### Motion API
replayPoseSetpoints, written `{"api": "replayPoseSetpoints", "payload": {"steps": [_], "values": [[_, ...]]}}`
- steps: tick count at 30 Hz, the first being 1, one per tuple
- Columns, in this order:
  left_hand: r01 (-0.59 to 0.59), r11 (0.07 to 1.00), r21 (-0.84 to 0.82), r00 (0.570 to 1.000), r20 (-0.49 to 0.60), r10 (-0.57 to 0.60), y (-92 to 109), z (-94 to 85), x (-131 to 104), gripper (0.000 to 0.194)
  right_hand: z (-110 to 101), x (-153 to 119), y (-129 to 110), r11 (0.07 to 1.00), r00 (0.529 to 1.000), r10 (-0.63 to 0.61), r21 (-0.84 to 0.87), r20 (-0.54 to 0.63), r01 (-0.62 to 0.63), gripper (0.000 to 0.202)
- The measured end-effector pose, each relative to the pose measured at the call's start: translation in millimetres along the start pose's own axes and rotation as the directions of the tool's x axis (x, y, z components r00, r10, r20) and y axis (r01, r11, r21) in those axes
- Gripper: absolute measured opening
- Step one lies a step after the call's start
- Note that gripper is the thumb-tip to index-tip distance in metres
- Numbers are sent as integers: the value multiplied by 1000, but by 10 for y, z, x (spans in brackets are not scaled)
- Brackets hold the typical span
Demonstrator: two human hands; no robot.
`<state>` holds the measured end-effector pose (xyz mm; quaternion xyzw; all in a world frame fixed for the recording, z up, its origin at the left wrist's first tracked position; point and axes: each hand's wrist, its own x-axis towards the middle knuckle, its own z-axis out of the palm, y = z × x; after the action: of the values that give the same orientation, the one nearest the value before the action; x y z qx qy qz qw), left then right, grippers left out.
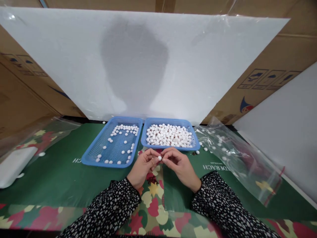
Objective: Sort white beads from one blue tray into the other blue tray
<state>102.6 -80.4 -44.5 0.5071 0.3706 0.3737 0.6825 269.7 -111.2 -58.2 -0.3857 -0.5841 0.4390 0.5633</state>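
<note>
A small white ball is pinched at the fingertips where my two hands meet. My left hand is closed, with thumb and index finger on the ball's left side. My right hand also closes its thumb and index finger at the ball, from the right. Just beyond my fingers stands a blue plastic basket heaped with white balls, with dark reddish bits showing among them. A second blue basket, to the left, holds fewer balls scattered over its mesh bottom.
A clear plastic bag with some white balls lies at the right. Loose balls dot the green printed table covering. At the left are a white rounded object and another clear bag. A white panel and cardboard boxes stand behind.
</note>
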Motion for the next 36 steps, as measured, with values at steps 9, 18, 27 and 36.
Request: {"api": "replayPoseSetpoints", "payload": {"steps": [9,18,27,36], "values": [[-101,989,108,991,-80,110,-38,-4,9,23,38,-21,35,999,999,-32,-32,-34,31,8],[-104,991,79,987,-112,112,-60,43,-19,24,100,-51,14,983,982,-139,-134,-127,122,6],[-105,990,91,986,-118,115,-53,55,-28,27,142,-41,56,968,972,-184,-199,-148,153,5],[-70,998,-4,992,-106,69,94,-55,23,34,48,213,-79,903,963,-260,-336,72,269,11]]}}
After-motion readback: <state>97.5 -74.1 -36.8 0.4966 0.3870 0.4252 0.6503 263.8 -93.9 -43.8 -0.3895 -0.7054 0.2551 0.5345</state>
